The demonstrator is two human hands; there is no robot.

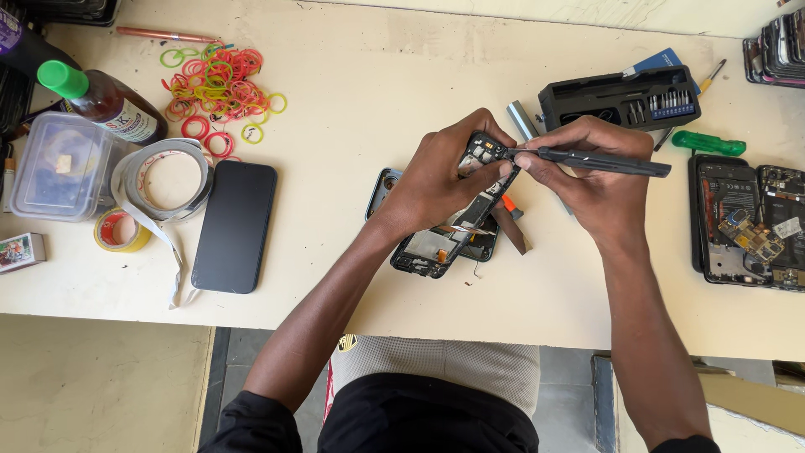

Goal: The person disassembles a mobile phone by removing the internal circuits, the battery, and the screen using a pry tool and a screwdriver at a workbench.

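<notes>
Head view looks straight down on a cream counter [352, 277] where a person works on an opened smartphone [457, 226] with its back cover off. The left hand [440, 180] is clenched around the phone's upper end, tilting that end up off the counter while the lower end rests near the middle of the surface. The right hand [591, 172] grips a black precision screwdriver [599, 161], whose tip meets the phone's top edge, probably at a screw, though the contact point is too small to make out.

At 9 o'clock from the hands lies a black phone [235, 225] face down, with a roll of grey tape [172, 176] and a yellow tape roll [122, 231] just beside it. At 10 o'clock sits a scatter of coloured rubber bands [220, 88], and further left a bottle with a green cap [101, 99] and a clear plastic box [59, 168]. At 1 o'clock stands a black screwdriver bit case [625, 96], near a green-handled screwdriver [708, 143]. At 3 o'clock lie two more dismantled phones [746, 222].
</notes>
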